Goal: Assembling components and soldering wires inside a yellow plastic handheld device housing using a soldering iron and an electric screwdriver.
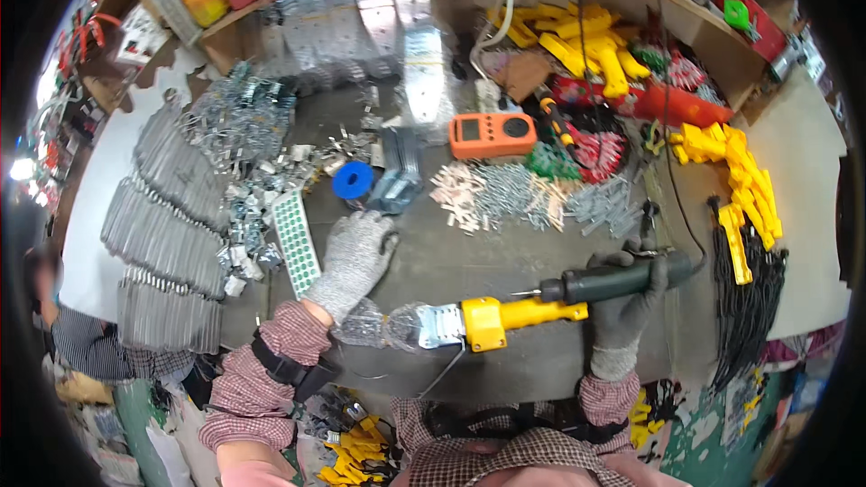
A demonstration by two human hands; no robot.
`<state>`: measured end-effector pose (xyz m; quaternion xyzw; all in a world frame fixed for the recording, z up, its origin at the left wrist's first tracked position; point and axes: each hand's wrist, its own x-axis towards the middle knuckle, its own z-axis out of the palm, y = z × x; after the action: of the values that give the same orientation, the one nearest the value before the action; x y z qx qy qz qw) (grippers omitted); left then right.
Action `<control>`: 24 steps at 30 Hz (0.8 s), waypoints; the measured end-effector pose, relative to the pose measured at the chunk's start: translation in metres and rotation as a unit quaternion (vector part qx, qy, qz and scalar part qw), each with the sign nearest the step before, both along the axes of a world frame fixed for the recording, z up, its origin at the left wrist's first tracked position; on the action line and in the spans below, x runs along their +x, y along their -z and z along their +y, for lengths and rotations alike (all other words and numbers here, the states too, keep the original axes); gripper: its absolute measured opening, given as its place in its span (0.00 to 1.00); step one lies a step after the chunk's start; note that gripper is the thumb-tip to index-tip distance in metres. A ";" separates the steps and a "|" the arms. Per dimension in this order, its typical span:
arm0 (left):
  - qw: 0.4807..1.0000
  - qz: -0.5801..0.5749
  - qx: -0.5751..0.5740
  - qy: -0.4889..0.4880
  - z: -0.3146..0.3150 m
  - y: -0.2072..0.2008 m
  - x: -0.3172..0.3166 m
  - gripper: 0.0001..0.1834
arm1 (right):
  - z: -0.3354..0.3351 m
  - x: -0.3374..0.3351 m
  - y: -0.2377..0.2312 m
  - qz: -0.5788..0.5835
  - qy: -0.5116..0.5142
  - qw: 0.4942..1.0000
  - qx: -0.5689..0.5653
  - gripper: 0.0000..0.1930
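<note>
My right hand (625, 308), in a dark grey glove, grips a dark-handled tool (613, 279) whose thin metal tip points left. Just below that tip a yellow plastic part (528, 314) with a shiny metal plate (439, 326) on its left end lies near the bench's front edge. A crumpled clear plastic bag (372, 326) touches the plate. My left hand (354, 257), in a light grey knit glove, rests palm down on the bench and holds nothing. Its fingers point toward a blue spool (353, 180), beside a white strip with green dots (296, 239).
An orange meter (492, 133) lies at the back centre. Piles of screws and small fasteners (519, 198) sit before it. Stacked metal brackets (162, 225) and loose clips (239, 117) fill the left. Yellow plastic parts (741, 180) and black cables (749, 298) lie right.
</note>
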<state>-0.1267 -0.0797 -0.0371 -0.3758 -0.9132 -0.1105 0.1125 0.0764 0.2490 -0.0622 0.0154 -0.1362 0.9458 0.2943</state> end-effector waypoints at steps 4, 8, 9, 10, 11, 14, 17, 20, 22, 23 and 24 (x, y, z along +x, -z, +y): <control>0.990 -0.066 -0.074 -0.096 0.016 -0.003 -0.001 0.09 | -0.015 -0.006 -0.011 -0.067 0.025 0.997 0.021 0.16; 0.994 -0.037 -0.096 -0.047 0.028 -0.021 0.020 0.09 | -0.009 -0.008 -0.006 -0.055 0.013 0.998 0.007 0.16; 0.998 -0.042 -0.035 -0.018 0.028 -0.031 0.034 0.08 | -0.011 -0.007 -0.008 -0.060 0.013 0.998 0.009 0.16; 0.988 -0.149 0.039 0.002 0.025 -0.035 0.047 0.07 | -0.014 -0.004 -0.008 -0.068 0.012 0.998 0.009 0.16; 0.981 -0.186 0.055 0.027 0.027 -0.042 0.060 0.07 | -0.013 -0.004 -0.009 -0.063 0.006 0.998 0.004 0.16; 0.971 -0.230 0.032 0.056 0.030 -0.054 0.091 0.09 | -0.018 -0.006 -0.014 -0.069 0.005 0.998 0.011 0.16; 0.982 -0.174 0.011 0.072 0.036 -0.048 0.104 0.11 | -0.016 -0.008 -0.013 -0.060 -0.007 0.998 0.008 0.17; 0.981 -0.182 -0.003 0.070 0.038 -0.049 0.102 0.16 | -0.016 -0.009 -0.014 -0.058 -0.012 0.998 -0.001 0.17; 0.968 -0.243 -0.005 0.062 0.041 -0.052 0.102 0.20 | -0.016 -0.008 -0.012 -0.063 -0.012 0.998 0.001 0.17; 0.968 -0.244 -0.005 0.061 0.040 -0.051 0.103 0.20 | -0.016 -0.008 -0.011 -0.066 -0.009 0.998 0.004 0.18; 0.970 -0.234 0.006 0.067 0.039 -0.050 0.103 0.20 | -0.016 -0.008 -0.012 -0.067 -0.011 0.998 0.003 0.18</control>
<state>-0.0232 -0.0410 0.0125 -0.3995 -0.8861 -0.2079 -0.1098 0.0681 0.2328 -0.0503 -0.0456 -0.1582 0.9474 0.2744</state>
